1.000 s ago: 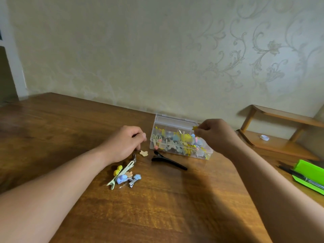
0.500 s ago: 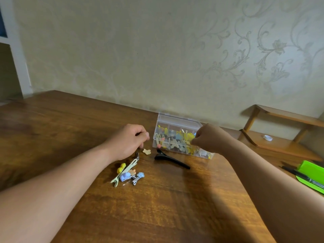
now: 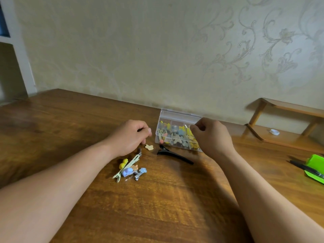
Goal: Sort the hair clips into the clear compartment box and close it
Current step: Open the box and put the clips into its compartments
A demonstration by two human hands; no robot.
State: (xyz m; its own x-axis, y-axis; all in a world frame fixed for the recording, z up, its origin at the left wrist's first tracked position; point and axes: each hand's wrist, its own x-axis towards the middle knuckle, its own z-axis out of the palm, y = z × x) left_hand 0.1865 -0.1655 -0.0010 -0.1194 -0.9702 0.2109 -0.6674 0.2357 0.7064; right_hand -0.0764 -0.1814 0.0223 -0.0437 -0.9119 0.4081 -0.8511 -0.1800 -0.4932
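The clear compartment box (image 3: pixel 172 140) stands open near the wall, its lid (image 3: pixel 178 114) tipped back, with several colourful clips inside. My right hand (image 3: pixel 212 137) hovers over the box's right end, fingers curled, pinching a small pale clip at the fingertips. Just left of the box, my left hand (image 3: pixel 129 135) rests on the table as a fist; nothing shows in it. Loose on the table lie a beige clip (image 3: pixel 149 147), a long black clip (image 3: pixel 175 155), a grey metal clip (image 3: pixel 139 151) and a small pile of pastel clips (image 3: pixel 129 168).
A low wooden shelf (image 3: pixel 280 139) against the wall at the right carries a white tape roll (image 3: pixel 274 132). A green object (image 3: pixel 315 165) with a black pen (image 3: pixel 301 166) lies at the right edge. The wooden table (image 3: pixel 157 207) runs up to the wall.
My right hand came down from above the box's right end, where it held a yellow clip, into the box. My left hand stayed in place.
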